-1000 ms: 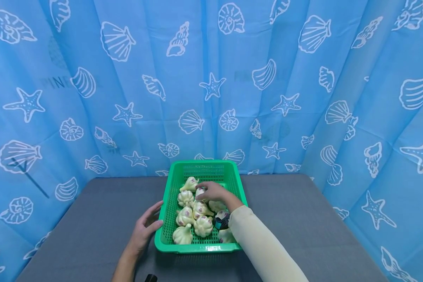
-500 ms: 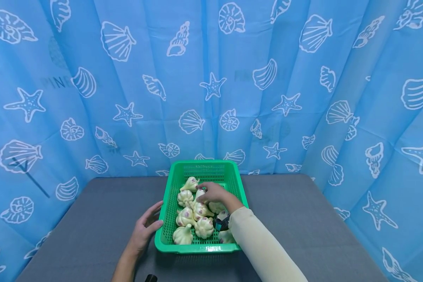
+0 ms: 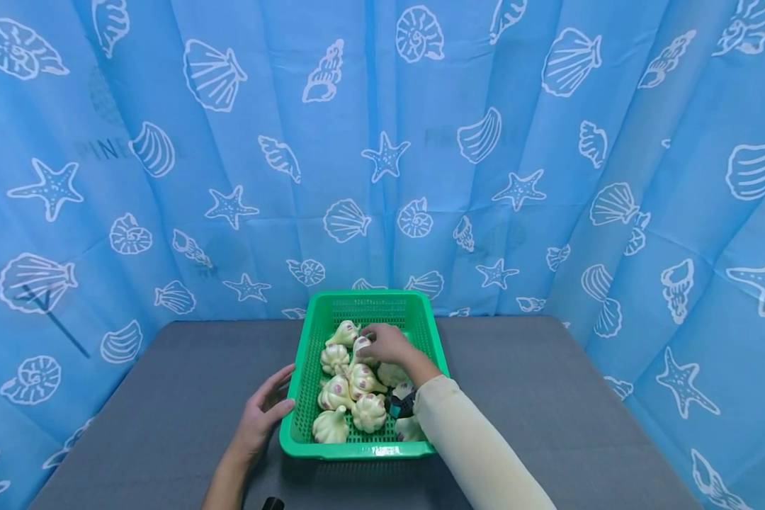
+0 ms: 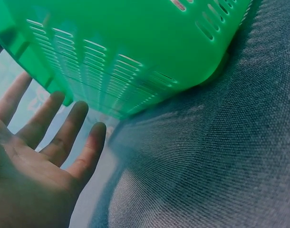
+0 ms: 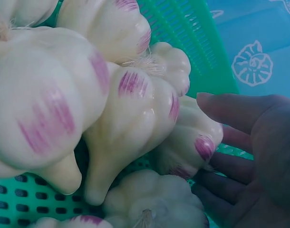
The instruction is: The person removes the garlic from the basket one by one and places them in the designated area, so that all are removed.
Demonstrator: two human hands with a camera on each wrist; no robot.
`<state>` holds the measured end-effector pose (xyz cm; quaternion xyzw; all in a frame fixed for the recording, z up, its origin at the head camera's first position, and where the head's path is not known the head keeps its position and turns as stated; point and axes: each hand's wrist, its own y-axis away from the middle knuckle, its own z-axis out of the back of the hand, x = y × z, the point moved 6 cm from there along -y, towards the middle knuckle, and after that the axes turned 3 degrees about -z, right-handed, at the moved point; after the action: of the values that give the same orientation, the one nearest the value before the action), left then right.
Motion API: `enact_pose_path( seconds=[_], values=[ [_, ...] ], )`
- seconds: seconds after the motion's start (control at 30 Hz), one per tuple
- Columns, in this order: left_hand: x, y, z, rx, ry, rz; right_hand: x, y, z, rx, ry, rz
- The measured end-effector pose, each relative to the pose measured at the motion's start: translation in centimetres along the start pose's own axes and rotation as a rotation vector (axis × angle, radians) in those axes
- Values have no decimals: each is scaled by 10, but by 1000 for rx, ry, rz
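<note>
Evidently the right hand curls thumb and fingers round a garlic bulb inside the green basket, some fingertips hidden from me. Off to its left, the left hand lies spread beside the basket, contact hard to tell; a cream sleeve partly covers another bulb.

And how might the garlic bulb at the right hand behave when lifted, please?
The garlic bulb will probably stay stiff, as its visible lobes look undented. Its smooth surface could feel slippery, and its rounded sides may let it roll.
</note>
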<state>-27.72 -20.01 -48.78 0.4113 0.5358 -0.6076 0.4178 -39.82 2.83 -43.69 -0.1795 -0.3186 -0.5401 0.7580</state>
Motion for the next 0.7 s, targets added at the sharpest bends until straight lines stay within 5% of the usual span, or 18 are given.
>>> enact_pose_path(
  seconds=[0.7],
  values=[
    [-1, -1, 2, -6, 21, 17, 5, 4, 30, -223, -61, -2]
  ],
)
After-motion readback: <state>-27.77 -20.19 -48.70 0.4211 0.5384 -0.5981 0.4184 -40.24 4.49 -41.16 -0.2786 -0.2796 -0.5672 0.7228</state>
